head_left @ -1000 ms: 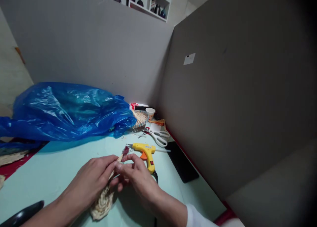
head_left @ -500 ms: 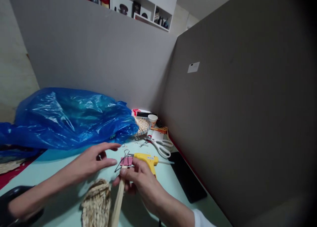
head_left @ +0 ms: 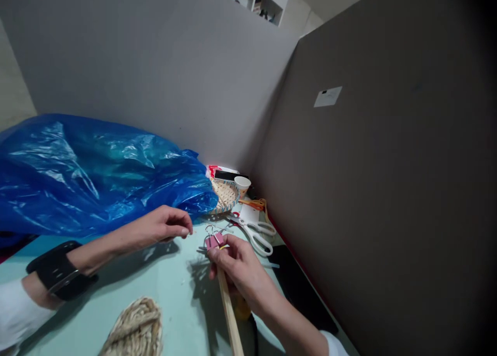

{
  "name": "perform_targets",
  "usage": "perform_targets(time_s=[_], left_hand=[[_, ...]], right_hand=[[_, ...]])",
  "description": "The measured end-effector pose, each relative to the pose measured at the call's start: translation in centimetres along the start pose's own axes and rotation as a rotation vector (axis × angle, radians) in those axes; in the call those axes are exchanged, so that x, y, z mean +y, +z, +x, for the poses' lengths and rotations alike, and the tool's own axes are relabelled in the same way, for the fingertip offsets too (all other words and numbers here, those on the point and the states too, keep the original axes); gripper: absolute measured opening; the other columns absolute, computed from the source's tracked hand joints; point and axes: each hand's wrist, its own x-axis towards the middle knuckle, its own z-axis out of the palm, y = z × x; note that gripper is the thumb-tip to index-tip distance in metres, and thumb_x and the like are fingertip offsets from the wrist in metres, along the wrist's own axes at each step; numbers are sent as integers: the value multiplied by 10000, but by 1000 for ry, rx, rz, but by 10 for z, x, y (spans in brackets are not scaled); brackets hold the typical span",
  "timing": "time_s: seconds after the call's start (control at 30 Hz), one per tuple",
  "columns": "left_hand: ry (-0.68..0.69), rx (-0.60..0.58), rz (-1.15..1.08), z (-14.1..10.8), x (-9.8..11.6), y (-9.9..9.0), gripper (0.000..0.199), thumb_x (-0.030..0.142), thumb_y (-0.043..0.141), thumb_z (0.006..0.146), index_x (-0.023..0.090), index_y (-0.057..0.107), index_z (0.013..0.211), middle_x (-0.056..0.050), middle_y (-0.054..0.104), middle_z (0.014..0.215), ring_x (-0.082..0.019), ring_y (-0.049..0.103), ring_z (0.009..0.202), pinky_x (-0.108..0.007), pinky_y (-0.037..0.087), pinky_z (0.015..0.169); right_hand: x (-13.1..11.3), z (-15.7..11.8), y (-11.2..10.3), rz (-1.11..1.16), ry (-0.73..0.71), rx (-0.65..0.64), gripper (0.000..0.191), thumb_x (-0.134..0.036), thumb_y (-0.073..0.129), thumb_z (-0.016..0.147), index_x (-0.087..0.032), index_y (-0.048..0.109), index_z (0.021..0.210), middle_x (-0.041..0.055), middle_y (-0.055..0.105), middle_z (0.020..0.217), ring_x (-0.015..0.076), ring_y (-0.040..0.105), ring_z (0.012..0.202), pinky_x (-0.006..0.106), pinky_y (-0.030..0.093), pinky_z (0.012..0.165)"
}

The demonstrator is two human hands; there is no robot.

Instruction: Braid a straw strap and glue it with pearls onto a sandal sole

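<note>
Pale-green tabletop [head_left: 174,288], with a woven piece [head_left: 135,329] at the near edge of view; a blue bag [head_left: 97,175] spread across the far left; a basket [head_left: 226,194] just beside it; and scissors [head_left: 246,224] near a flat black object [head_left: 305,294] at right.

**Materials and Surface Finishes**

We observe glossy, crinkled plastic in the blue bag [head_left: 97,175]; rough, ropy plant-like fibre in the braided piece [head_left: 135,327]; a matt, smooth face on the pale strip [head_left: 230,314]; shiny metal wire on the pink clip [head_left: 214,240]; and a matt surface on the grey partition [head_left: 368,190].
</note>
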Motion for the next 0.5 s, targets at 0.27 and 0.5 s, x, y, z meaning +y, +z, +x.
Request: perform_targets(time_s=[0.27, 0.5], left_hand=[[21, -92, -143, 10, 6, 20, 295, 352, 683, 945, 184, 630, 1181, 29, 658, 829, -103, 573, 564, -249, 499, 508], [-19, -3, -45, 7, 3, 4, 205, 368, 677, 950, 164, 671, 924, 34, 657, 780, -117, 608, 602, -275, 538, 561]], right_hand=[[-11, 13, -2, -171, -27, -16, 133, -318, 595, 916, -194, 588, 962, -25, 645, 645, 76, 392, 421, 188, 311, 403], [-9, 12, -4, -376, -137, 89, 173, -360, 595, 940, -188, 575, 953, -3, 659, 641, 122, 510, 527, 228, 368, 535]])
